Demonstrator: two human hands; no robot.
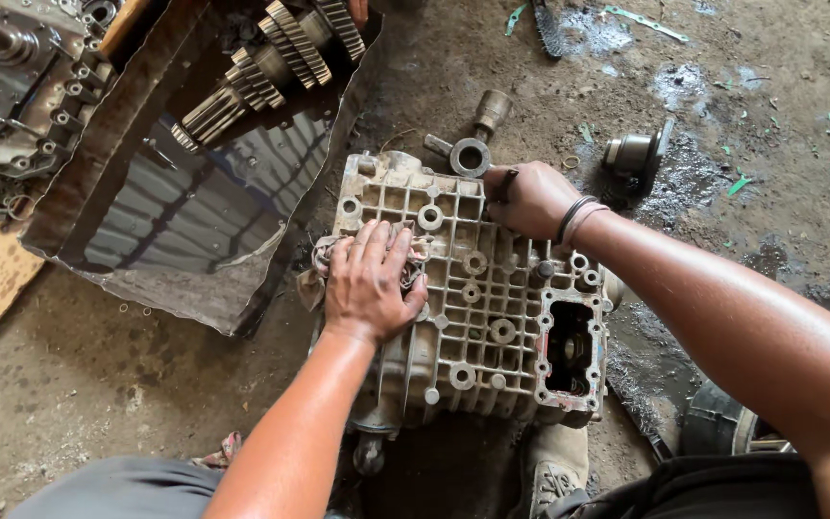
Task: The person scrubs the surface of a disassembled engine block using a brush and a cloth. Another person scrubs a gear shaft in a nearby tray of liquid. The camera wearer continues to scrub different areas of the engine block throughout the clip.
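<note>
Hands (374, 281) (530, 199) on ribbed gearbox casing (492, 332), left atop rag (321, 258).

Left hand (372, 284) pressing rag (324, 264) on ribbed gearbox casing (492, 336), right hand (530, 200) gripping its edge

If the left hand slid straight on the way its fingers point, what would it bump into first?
The left hand, flat on a rag atop the ribbed metal casing, points up the picture. It would probably cross the casing's far edge, then meet the dented metal tray corner; depth is unclear.

Gear shaft (271, 62) over oily metal tray (184, 231); cylindrical part (634, 154) on dirt floor (780, 211).
</note>
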